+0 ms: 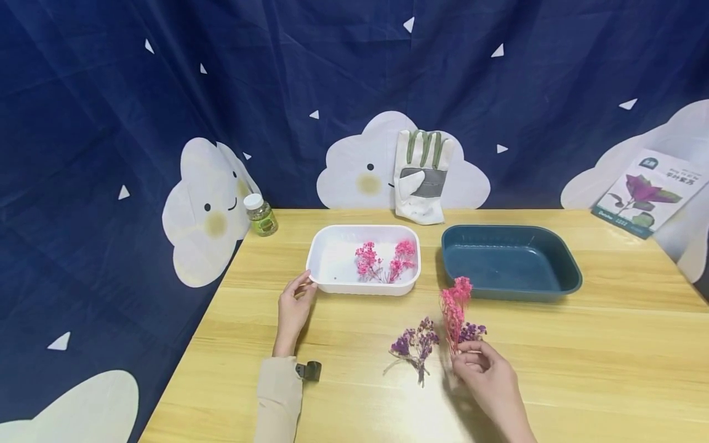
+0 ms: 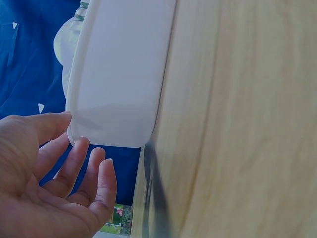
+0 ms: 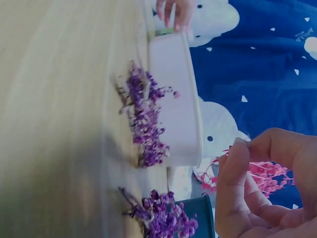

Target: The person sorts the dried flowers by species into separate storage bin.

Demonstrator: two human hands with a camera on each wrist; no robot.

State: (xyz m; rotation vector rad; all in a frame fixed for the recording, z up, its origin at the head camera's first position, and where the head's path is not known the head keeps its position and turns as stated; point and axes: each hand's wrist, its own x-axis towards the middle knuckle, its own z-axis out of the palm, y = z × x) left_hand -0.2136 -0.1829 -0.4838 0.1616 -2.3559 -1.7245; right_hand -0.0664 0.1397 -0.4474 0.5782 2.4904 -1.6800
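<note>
Pink dried flowers stand upright in my right hand, their thin stems pinched between thumb and forefinger above the table. Purple dried flowers lie on the wood left of that hand. Another purple sprig lies partly behind the pink one in the head view. At the near left corner of a white basin, my left hand holds the rim between thumb and forefinger; its other fingers are loosely bent in the left wrist view. Inside the basin are pink sprigs, leaning toward its right side.
A dark teal basin stands to the right of the white one. At the table's back edge are a small white-capped jar, a white, green and grey work glove and a seed packet. A blue curtain hangs behind.
</note>
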